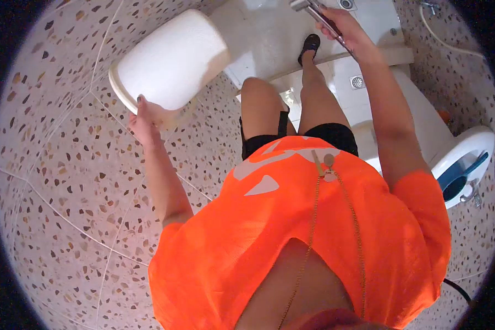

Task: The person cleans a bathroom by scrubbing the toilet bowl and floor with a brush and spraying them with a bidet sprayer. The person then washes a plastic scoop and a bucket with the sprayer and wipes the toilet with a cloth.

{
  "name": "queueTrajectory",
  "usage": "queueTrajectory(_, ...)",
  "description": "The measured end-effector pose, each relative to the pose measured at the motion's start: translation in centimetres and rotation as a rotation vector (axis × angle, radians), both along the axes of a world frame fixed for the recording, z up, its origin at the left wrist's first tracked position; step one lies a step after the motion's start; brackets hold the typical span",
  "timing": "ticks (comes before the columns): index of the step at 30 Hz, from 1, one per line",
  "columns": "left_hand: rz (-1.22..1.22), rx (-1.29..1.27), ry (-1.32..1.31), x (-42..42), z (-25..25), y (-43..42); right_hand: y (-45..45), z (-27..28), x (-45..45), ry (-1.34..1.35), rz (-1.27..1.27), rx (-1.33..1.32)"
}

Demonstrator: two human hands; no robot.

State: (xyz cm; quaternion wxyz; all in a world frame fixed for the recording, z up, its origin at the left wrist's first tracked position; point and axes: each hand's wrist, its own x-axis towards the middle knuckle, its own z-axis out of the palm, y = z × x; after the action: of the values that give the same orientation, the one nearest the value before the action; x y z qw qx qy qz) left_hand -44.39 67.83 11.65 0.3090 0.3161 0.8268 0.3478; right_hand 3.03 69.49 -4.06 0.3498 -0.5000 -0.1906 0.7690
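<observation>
A white plastic bin (173,58) lies tilted on its side at the upper left, against the speckled wall. My left hand (144,124) is closed on its rim, with the thumb on the outer side. Whatever is inside the bin does not show. At the top, right of the middle, my right hand (346,30) wraps round the handle of a chrome hand shower (327,21). The head of the shower points to the upper left, towards the bin's side. I cannot make out any water coming from it.
A white washbasin (478,148) with a blue item (462,179) in it stands at the right. Floor drains (357,82) sit near a low raised ledge (404,55). A pale hose (443,41) hangs at the upper right. My black shoe (310,45) stands beyond the ledge.
</observation>
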Motion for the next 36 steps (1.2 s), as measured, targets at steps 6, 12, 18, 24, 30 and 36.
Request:
queueTrajectory(6,-0.044,0.034,-0.042,-1.1,-0.8,-0.1,-1.7,1.1,-1.5,-0.058,0.074,-0.032)
queueTrajectory(12,-0.047,0.016,0.012,-2.6,0.3,-1.1,-2.7,0.2,-4.7,-0.185,0.162,0.037)
queueTrajectory(18,-0.044,-0.072,0.067,-1.4,0.6,-0.7,-3.2,1.1,-6.9,-0.155,0.225,-0.089)
queueTrajectory(24,-0.117,-0.045,0.034,-0.9,-0.2,-0.6,-3.6,-0.5,-7.6,-0.125,0.329,-0.062)
queueTrajectory(30,-0.090,-0.126,0.086,-1.2,-1.7,0.2,-5.3,-1.8,-7.4,-0.259,0.480,0.171)
queueTrajectory(36,-0.149,-0.227,0.115,0.7,-2.6,1.7,-8.7,-1.9,-7.3,-0.542,0.662,0.462)
